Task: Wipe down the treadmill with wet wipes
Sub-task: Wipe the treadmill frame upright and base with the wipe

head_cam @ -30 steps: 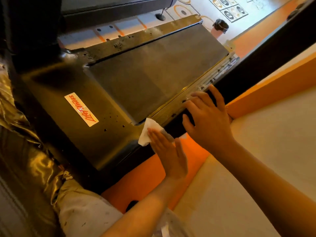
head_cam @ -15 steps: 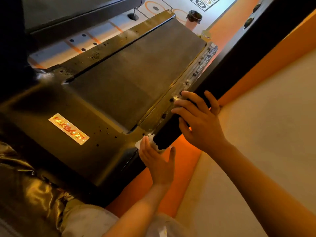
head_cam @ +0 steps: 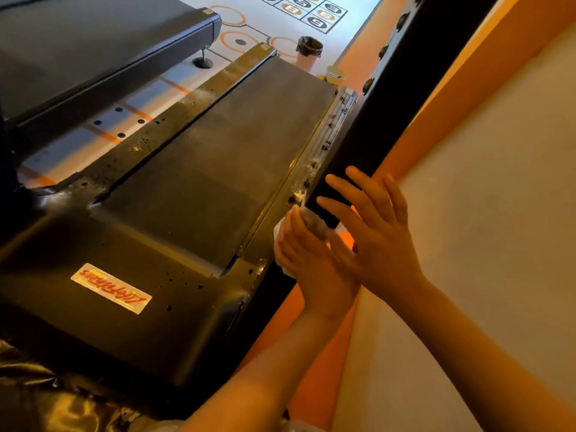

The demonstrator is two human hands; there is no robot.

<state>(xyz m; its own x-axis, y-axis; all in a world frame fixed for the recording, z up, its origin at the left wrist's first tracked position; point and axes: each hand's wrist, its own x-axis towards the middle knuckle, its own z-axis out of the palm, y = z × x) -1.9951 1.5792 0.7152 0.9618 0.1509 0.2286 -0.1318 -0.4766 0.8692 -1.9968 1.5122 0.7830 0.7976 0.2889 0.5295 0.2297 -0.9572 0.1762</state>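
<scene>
Small bin (head_cam: 308, 48) with a black liner is sitting top centre, numbered floor squares (head_cam: 311, 10) are showing above it, and a shiny black bag (head_cam: 46, 400) is lying lower left.

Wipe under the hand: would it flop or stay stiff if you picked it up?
Probably floppy: the wipe bunches and folds under the left hand. Likely very light, being thin. It looks grey at one end, so it may feel damp and grimy.
</scene>
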